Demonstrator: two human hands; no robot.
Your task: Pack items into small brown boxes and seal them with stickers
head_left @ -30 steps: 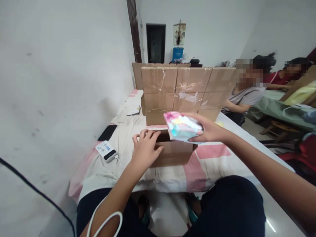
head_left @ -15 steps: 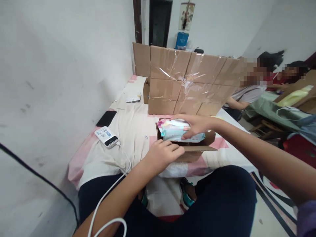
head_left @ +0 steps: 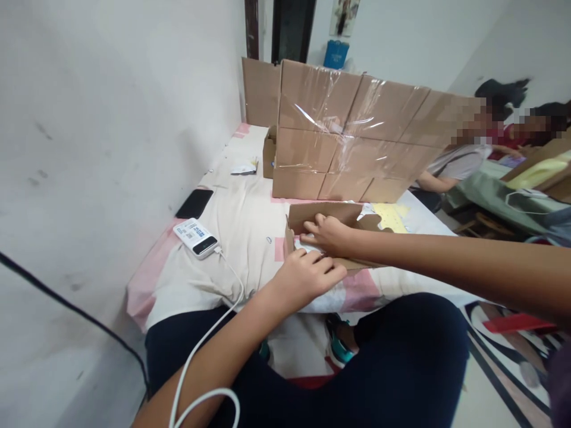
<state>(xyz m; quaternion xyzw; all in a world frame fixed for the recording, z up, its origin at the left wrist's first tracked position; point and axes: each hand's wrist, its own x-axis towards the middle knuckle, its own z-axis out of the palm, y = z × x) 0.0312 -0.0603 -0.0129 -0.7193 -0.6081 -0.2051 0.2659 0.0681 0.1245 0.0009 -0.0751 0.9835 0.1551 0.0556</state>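
Observation:
A small open cardboard box (head_left: 325, 210) sits on the cloth-covered surface in front of my knees. My left hand (head_left: 310, 273) grips its near side, fingers bent over the edge. Inside the box is my right hand (head_left: 331, 236), reaching in from the right with its fingers spread over a soft plastic packet (head_left: 308, 247). Only a white and pink bit of that packet shows; the rest is hidden by my hands and the near wall.
Behind the box stands a wall of taped cardboard cartons (head_left: 307, 148). On the left lie a black phone (head_left: 194, 204) and a white power bank (head_left: 195, 238) with a white cable (head_left: 236, 279). A small packet (head_left: 244, 167) rests farther back. People (head_left: 459, 160) sit at the right.
The packet has gone down into the box, along with my right hand, which was holding it above the opening. My left hand stays at the near edge. The view has shifted slightly.

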